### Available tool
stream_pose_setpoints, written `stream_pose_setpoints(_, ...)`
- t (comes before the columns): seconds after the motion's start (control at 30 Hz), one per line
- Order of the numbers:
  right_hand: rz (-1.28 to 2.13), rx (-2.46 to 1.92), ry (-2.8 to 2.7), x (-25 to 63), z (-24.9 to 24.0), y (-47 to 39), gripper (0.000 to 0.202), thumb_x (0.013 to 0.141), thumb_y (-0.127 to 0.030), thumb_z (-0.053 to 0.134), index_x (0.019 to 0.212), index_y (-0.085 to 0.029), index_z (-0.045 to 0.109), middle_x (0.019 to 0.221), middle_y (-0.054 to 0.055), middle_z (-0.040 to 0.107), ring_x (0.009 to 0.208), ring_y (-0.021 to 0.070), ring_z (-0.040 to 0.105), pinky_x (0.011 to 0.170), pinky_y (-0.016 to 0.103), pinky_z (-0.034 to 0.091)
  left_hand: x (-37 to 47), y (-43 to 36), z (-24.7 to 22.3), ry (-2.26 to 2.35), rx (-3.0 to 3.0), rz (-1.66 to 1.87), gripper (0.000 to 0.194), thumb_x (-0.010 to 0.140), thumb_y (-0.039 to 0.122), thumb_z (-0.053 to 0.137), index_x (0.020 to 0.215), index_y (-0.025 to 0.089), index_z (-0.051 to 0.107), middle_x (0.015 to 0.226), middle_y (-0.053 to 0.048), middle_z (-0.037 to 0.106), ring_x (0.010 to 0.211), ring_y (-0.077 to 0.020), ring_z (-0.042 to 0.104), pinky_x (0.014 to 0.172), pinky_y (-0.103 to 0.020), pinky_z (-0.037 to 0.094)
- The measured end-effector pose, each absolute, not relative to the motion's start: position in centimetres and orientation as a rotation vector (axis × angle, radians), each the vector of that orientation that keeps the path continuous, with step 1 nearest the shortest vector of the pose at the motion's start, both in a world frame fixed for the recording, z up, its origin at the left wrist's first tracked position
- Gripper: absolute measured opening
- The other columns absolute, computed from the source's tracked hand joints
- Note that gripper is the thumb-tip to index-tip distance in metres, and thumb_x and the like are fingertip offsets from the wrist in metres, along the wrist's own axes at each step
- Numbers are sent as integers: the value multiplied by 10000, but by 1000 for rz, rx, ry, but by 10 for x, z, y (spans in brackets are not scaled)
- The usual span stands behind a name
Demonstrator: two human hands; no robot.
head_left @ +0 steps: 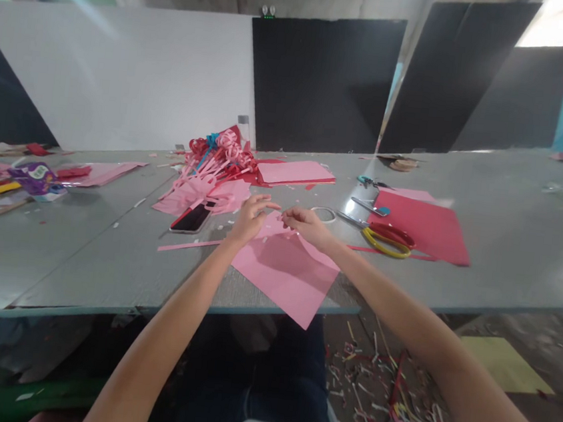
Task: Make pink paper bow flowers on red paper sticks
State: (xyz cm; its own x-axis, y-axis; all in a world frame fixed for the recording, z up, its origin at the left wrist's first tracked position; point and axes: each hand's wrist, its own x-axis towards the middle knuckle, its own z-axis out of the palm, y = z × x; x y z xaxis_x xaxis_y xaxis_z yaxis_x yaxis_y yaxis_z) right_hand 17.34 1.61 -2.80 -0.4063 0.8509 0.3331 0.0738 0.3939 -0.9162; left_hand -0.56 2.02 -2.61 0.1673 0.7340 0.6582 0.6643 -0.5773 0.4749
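My left hand (252, 218) is over the far edge of a pink paper sheet (295, 276), its fingers stretched out towards the right. Opposite it, my right hand (309, 224) has thumb and fingers pinched together; what they hold is too small to make out. A small pink paper piece (272, 225) shows between the hands, above the sheet. The sheet's near corner hangs over the table's front edge. A thin pink paper strip (190, 246) lies to the left of the sheet. Just beyond my right hand is a white tape roll (324, 214).
Scissors with red and yellow handles (389, 241), a cutter knife (370, 207) and red paper (423, 226) lie on the right. To the left are a phone (191, 218) and a heap of curled paper flowers (221, 158). Stacked pink sheets (295, 172) lie behind. Scraps litter the floor (383, 396).
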Motion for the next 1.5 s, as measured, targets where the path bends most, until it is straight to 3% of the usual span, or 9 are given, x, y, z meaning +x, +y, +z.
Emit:
stream_pose_setpoints(0.37, 1174, -823, -1701, 173, -31, 22, 122, 718, -236, 519, 756, -174, 618, 700, -1, 592, 650, 107, 524, 584, 232, 402, -1, 9, -20, 1238, 2226, 1376, 327, 712, 33, 437, 745, 237, 691, 1146, -35, 600, 1130, -188, 517, 1034, -427, 359)
stream_pose_setpoints(0.6, 1324, -687, -1520, 175, -29, 23, 146, 695, -310, 599, 706, -164, 591, 661, -19, 547, 625, 89, 477, 619, 245, 348, 2, 3, -17, 1122, 2087, 1493, 343, 753, 102, 474, 968, 269, 684, 1293, -20, 511, 1211, -192, 441, 1028, -387, 354)
stream_pose_setpoints(0.7, 1320, -678, -1508, 175, -26, 20, 170, 708, -326, 612, 776, -172, 590, 705, -12, 572, 670, 100, 512, 635, 250, 364, 3, 3, -16, 1131, 2077, 1501, 324, 736, 146, 560, 1019, 264, 663, 1230, -44, 558, 1185, -200, 463, 1038, -404, 332)
stream_pose_setpoints(0.83, 1286, -718, -1468, 172, -26, 16, 236, 717, -344, 624, 871, -192, 529, 771, 2, 614, 754, 128, 570, 610, 247, 385, 5, 4, -19, 1141, 2021, 1470, 155, 712, 254, 644, 852, 224, 703, 1140, -65, 601, 1116, -212, 511, 1020, -395, 339)
stream_pose_setpoints(1.0, 1175, -681, -1535, 161, -30, 12, 174, 748, -305, 585, 780, -199, 451, 768, 13, 635, 799, 149, 619, 661, 272, 439, 7, 10, -22, 1085, 1815, 1532, 153, 689, 330, 667, 741, 189, 700, 1117, -77, 596, 1062, -209, 541, 902, -339, 423)
stream_pose_setpoints(1.1, 916, -655, -1712, 161, -22, 7, 110, 795, -299, 536, 809, -196, 499, 852, 42, 651, 836, 158, 626, 735, 305, 458, 6, 14, -20, 1030, 1640, 1592, 173, 653, 333, 692, 723, 178, 665, 998, -60, 633, 930, -174, 583, 788, -293, 459)
stream_pose_setpoints(1.23, 436, -860, -1977, 195, -2, 4, 119, 789, -236, 559, 890, -193, 605, 966, 60, 668, 912, 188, 612, 812, 333, 439, 7, 12, -13, 856, 1353, 1644, 195, 723, 358, 634, 750, 190, 539, 819, -4, 652, 772, -122, 612, 759, -280, 466)
stream_pose_setpoints(1.37, 398, -1033, -2115, 254, -3, 8, 140, 789, -197, 536, 850, -183, 661, 903, 53, 688, 834, 178, 623, 762, 305, 457, 11, 5, -7, 733, 1263, 1622, 213, 771, 345, 599, 746, 198, 446, 694, 30, 627, 689, -119, 629, 745, -294, 480)
stream_pose_setpoints(1.5, 458, -1277, -2304, 295, -19, 6, 186, 730, -288, 634, 882, -198, 688, 914, 71, 690, 816, 210, 623, 699, 312, 469, 17, 0, -5, 664, 1170, 1561, 199, 776, 306, 602, 744, 199, 437, 697, 30, 630, 681, -125, 635, 745, -303, 488)
